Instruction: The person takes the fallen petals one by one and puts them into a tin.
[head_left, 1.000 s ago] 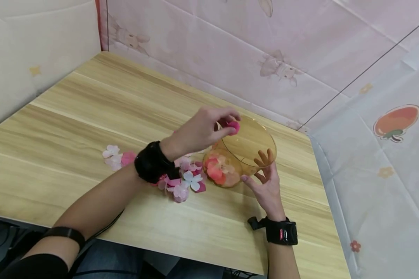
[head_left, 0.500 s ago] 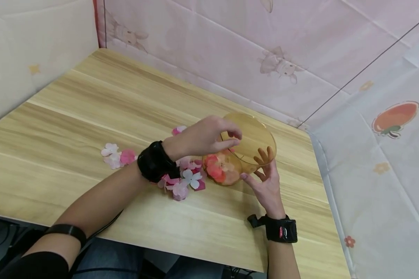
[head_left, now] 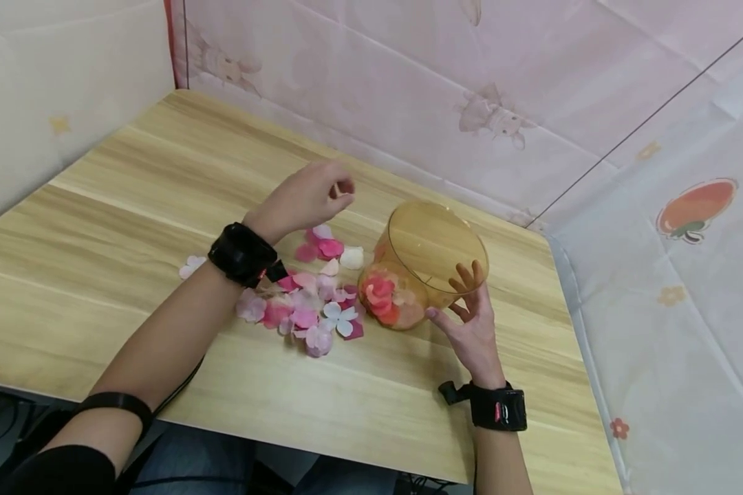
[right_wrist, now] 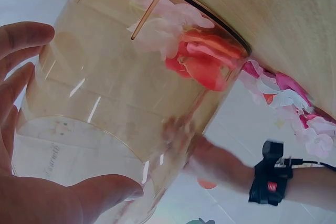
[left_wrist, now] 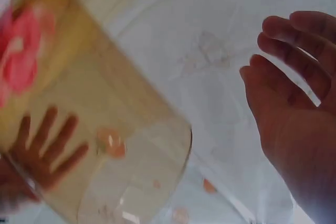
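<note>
Loose petals [head_left: 305, 318] lie on the table [head_left: 254, 399] left of the glass jar [head_left: 422, 267], nearer the left hand [head_left: 303, 196], which hovers loosely curled, nothing visible in it; right hand [head_left: 472, 333] grips the jar, long axis seemingly upright.

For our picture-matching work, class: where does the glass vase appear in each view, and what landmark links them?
Head: the vase is just right of centre.
Left wrist: filling much of the left half.
Right wrist: across the left and middle.
Shared landmark: red petals inside it.
</note>
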A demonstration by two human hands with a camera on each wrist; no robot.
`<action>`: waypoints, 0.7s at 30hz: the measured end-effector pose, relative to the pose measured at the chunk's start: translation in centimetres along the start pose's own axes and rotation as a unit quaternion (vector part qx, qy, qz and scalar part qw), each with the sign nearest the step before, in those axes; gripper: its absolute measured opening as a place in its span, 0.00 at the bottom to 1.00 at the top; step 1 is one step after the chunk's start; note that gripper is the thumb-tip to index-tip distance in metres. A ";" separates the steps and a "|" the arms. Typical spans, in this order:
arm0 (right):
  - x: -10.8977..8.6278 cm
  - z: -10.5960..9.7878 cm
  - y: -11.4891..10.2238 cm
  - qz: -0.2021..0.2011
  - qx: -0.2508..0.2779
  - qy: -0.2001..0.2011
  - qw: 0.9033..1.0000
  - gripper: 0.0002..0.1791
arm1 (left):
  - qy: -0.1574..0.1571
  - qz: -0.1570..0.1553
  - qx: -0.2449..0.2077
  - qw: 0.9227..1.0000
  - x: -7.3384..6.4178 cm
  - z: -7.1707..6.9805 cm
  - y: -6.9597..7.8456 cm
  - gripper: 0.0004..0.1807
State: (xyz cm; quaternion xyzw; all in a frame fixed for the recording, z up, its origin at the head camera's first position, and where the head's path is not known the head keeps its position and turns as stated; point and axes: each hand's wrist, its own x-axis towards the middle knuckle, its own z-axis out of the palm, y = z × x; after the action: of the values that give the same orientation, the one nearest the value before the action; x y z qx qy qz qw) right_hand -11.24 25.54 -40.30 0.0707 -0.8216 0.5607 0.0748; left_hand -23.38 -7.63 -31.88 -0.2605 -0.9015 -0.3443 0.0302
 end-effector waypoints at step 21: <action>0.0 -0.1 -0.1 0.002 0.003 0.000 1.000 0.61 | -0.135 -0.089 0.052 0.985 0.0 4.1 -6.3 0.07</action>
State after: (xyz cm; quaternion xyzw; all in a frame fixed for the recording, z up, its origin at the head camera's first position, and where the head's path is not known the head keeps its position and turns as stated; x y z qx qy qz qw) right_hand -11.24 25.55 -40.17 0.0692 -0.8202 0.5631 0.0734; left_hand -26.00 -8.98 -38.78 -0.2219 -0.9334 -0.2600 -0.1092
